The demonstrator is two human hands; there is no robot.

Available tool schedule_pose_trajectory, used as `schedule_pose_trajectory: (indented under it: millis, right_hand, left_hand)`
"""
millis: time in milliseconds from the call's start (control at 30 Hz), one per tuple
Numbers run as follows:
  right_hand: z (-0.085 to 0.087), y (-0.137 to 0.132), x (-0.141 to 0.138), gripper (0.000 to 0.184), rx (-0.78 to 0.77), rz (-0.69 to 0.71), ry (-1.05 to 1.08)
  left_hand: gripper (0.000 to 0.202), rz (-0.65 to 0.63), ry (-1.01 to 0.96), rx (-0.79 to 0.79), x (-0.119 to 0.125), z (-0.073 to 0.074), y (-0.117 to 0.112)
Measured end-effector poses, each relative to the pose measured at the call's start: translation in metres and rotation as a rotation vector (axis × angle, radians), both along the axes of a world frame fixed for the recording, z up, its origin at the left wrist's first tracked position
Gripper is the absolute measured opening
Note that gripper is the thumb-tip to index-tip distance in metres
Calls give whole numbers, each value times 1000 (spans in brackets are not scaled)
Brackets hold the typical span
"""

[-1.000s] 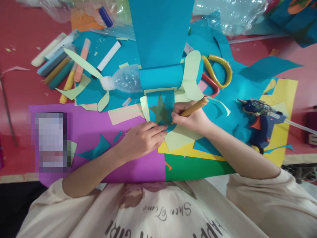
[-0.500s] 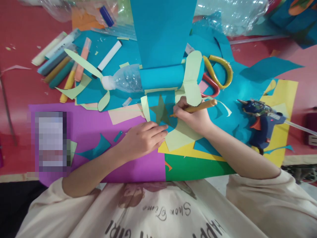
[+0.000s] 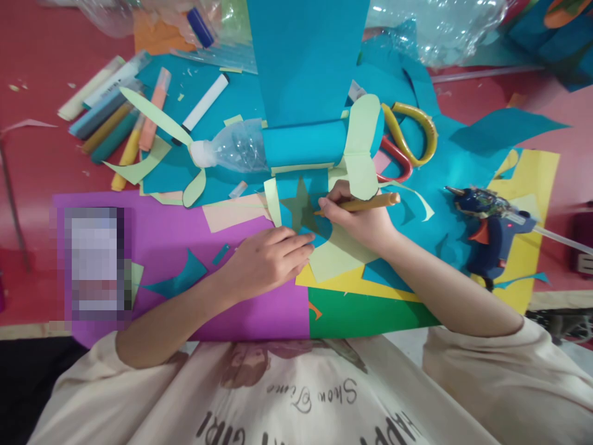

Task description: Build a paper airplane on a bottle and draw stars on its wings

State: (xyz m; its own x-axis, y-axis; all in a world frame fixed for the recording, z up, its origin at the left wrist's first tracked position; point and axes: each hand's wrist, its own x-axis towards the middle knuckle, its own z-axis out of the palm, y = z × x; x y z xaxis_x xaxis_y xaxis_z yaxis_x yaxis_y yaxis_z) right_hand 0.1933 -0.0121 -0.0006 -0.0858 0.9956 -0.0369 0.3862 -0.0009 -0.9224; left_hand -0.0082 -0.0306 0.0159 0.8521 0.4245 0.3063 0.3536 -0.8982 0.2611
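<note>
My right hand [image 3: 359,219] is closed around a yellow-brown marker [image 3: 365,203], its tip touching a greenish star [image 3: 299,207] drawn on a teal paper panel [image 3: 303,204]. My left hand [image 3: 269,259] lies flat with fingers together, pressing on the lower edge of that panel and the purple sheet [image 3: 185,259]. The panel hangs from a clear plastic bottle [image 3: 231,148] wrapped in a teal paper tube [image 3: 303,143], with pale green paper blades [image 3: 148,117] at the cap and pale green fins [image 3: 361,145] at the rear.
Several markers [image 3: 111,117] lie at the upper left on the red table [image 3: 37,62]. Yellow and red scissors [image 3: 410,139] sit right of the bottle. A blue glue gun [image 3: 488,228] rests on yellow paper [image 3: 532,185]. A green sheet [image 3: 365,315] and teal scraps lie around.
My right hand moved up and slightly left, carrying the marker tip from the star's lower right point to its right side. The marker now lies more level. My left hand stayed put.
</note>
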Motion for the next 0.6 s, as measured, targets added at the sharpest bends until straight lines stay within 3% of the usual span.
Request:
schedule_pose_trajectory:
  millis: [300, 600]
  right_hand:
    - [5, 4, 3, 35, -18, 92, -39]
    - [1, 1, 2, 26, 35, -13, 30]
  left_hand:
    - [27, -4, 22, 7, -2, -1, 0]
    - [27, 4, -20, 34, 0, 2, 1]
